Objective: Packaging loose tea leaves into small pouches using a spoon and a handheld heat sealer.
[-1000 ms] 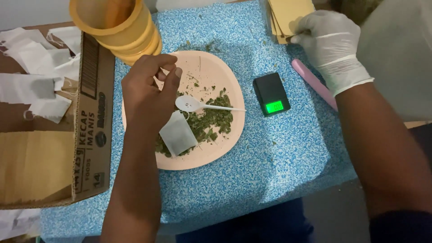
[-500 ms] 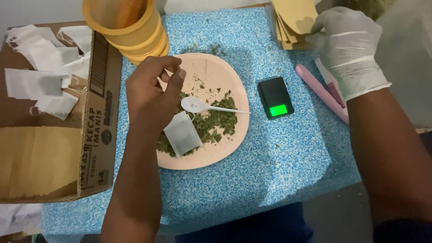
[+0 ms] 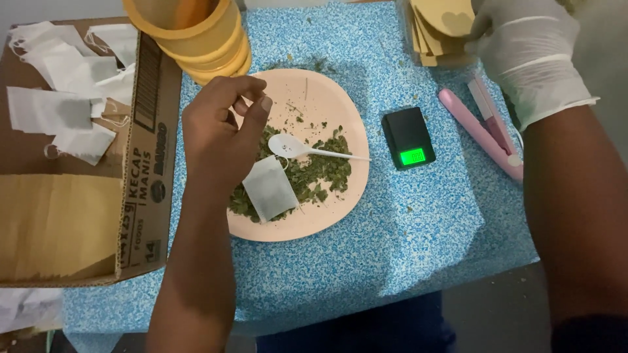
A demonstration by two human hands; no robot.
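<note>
My bare left hand [image 3: 219,134] hovers over the left side of a pink plate [image 3: 327,91], fingertips pinched together; I cannot see anything between them. A white filter bag [image 3: 269,189] lies on the plate just below that hand, on a heap of dried green leaves [image 3: 320,171]. A white plastic spoon [image 3: 301,149] rests on the leaves to the right of the fingers. My gloved right hand [image 3: 530,55] is at the far right corner, its fingers closed on the edge of a stack of tan paper envelopes [image 3: 441,29].
A small black scale [image 3: 408,137] with a lit green display sits right of the plate. A pink flat sealing iron [image 3: 484,127] lies beside it. Stacked yellow tubs [image 3: 196,39] stand at the back. A cardboard box [image 3: 85,216] with white filter bags [image 3: 65,98] fills the left.
My right hand has shifted slightly up and right along the envelope stack. The left hand stays over the plate with its fingers drawn closer together.
</note>
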